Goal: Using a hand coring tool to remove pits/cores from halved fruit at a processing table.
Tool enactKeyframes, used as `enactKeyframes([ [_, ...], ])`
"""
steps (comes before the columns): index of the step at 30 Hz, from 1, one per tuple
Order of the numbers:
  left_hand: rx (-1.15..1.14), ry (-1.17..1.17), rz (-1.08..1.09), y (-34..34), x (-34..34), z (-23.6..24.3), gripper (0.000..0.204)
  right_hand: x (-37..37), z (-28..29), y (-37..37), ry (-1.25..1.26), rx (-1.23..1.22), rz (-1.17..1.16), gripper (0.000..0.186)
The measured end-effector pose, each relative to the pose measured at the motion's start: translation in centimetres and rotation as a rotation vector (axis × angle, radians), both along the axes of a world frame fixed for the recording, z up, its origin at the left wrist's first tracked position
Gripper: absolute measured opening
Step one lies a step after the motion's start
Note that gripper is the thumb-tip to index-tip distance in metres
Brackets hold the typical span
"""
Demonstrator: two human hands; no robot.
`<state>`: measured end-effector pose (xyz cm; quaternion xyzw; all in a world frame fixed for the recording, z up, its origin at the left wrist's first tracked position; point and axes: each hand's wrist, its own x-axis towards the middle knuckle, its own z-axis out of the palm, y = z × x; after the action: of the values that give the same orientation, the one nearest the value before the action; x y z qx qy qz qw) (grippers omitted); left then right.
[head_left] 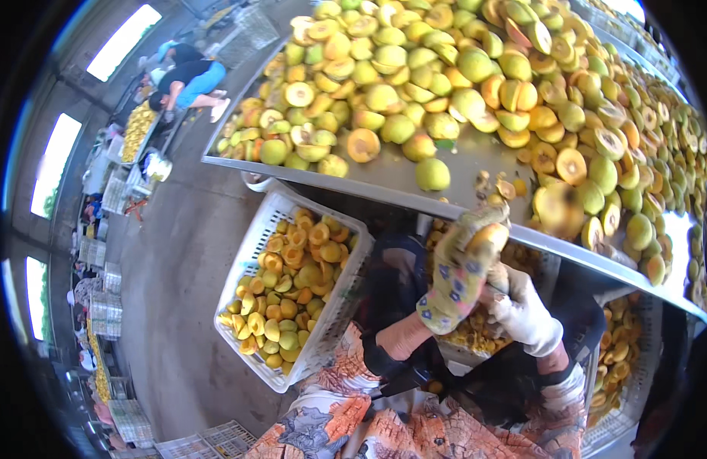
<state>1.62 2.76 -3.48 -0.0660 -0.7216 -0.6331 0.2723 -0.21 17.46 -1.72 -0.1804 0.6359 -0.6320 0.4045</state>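
Note:
My left hand (454, 279), in a yellowish glove with a flower pattern, is closed around a yellow-orange peach (488, 239) just off the near edge of the metal table. Below and to the right of it, my right hand (528, 315) wears a white glove. Its fingers are curled round a small tool with a greyish handle (497, 277), whose working end is hidden against the left glove. Beneath both hands, between my knees, lies a heap of peach scraps (476, 334), partly covered by my arms.
A steel-topped table (491, 162) carries a large pile of whole and halved peaches (384, 57). To my left stands a white plastic crate (232, 284) of pitted halves; another crate (625, 417) sits at my right. Far left, a person (186, 83) bends beside stacked crates.

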Motion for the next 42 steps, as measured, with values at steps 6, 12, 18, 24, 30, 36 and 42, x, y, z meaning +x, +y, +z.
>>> enactKeyframes([
  [6, 0.769, -0.306, -0.183, -0.8, 0.1, 2.3, 0.056, -0.7, -0.3, -1.1, 0.152, -0.211, 0.165, 0.029],
  [12, 0.806, -0.452, -0.115, 0.8, 0.5, 2.6, 0.055, -0.6, -2.0, 0.1, 0.255, -0.16, 0.198, 0.027],
  [18, 0.404, -0.432, 0.129, 0.2, 1.3, 1.0, 0.039, -0.5, -2.5, 0.2, 0.314, -0.191, 0.222, 0.029],
  [24, -0.007, -0.515, -0.137, -0.6, 0.5, 3.3, 0.048, -0.9, -1.0, 1.2, 0.131, -0.25, 0.321, 0.024],
  [30, 0.166, -0.41, 0.074, -1.4, 1.3, -0.1, 0.041, 0.3, -2.1, 0.6, -0.554, -0.305, 0.42, 0.027],
  [36, 0.427, -0.512, -0.09, -1.2, 1.0, 2.1, 0.026, 0.6, -2.2, 0.0, -0.583, -0.255, 0.365, 0.028],
  [42, 0.314, -0.629, -0.352, -2.8, 0.2, 2.2, 0.03, -0.3, -1.2, -0.2, -0.137, -0.028, 0.276, 0.028],
])
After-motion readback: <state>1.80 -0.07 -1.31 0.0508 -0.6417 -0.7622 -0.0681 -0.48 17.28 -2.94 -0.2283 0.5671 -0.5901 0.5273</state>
